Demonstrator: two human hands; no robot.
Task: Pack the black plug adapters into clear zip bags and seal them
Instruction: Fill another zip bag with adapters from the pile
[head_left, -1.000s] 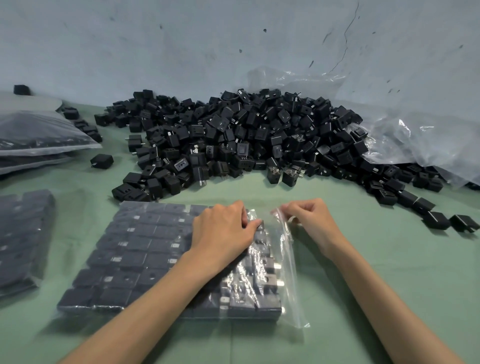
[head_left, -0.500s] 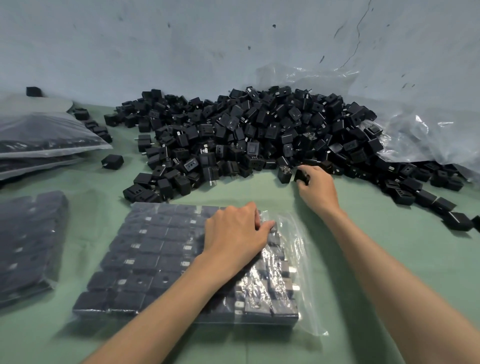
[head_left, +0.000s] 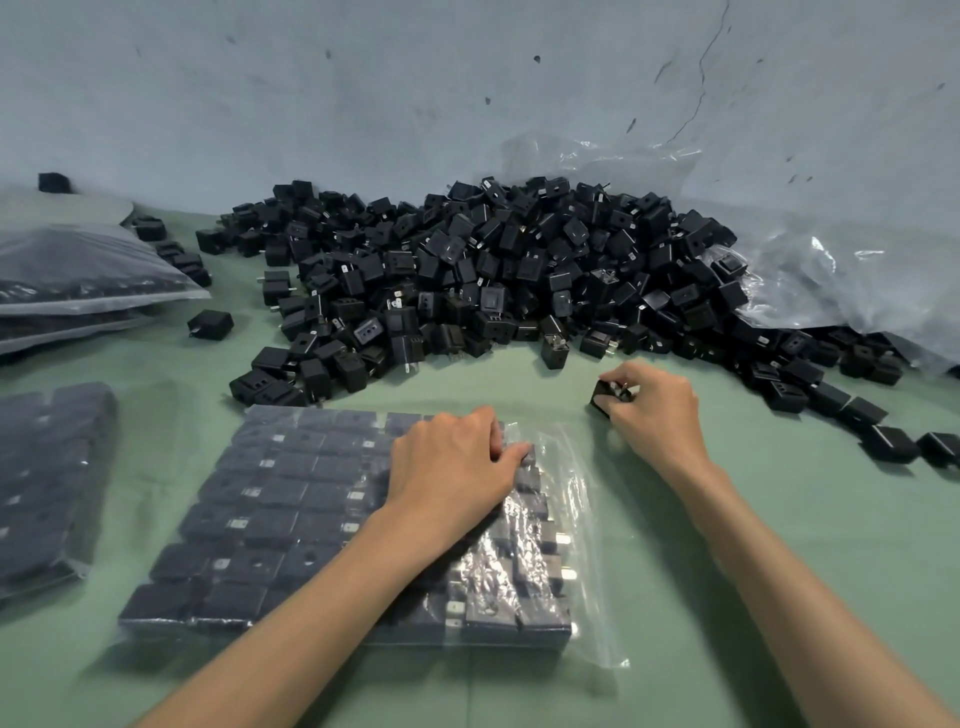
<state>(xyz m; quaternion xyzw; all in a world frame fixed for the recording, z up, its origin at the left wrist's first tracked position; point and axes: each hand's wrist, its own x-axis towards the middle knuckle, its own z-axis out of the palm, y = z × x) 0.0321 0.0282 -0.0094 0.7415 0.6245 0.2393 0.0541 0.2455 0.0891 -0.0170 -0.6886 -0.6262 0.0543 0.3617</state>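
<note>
Lowest in the frame, two bare forearms reach up from the bottom edge over a green bench (head_left: 779, 519). At lower centre lies a clear zip bag (head_left: 311, 519) packed with neat rows of black plug adapters, its open mouth of loose plastic on the right side. The left hand (head_left: 457, 467) rests palm down on the bag's upper right part, fingers (head_left: 511, 452) curled loosely onto the plastic and gripping nothing clearly. Just right of the bag and a little higher, the right hand (head_left: 654, 410) has its fingers closed around a single adapter (head_left: 608, 397), held just above or on the bench; which one I cannot tell. At the left edge sits another filled bag (head_left: 47, 483), with a stack of filled bags (head_left: 78, 275) above it. Across the middle of the frame spreads the big loose pile of adapters (head_left: 493, 280) against a pale wall (head_left: 363, 93), with crumpled clear plastic sheeting (head_left: 831, 275) at the right
</note>
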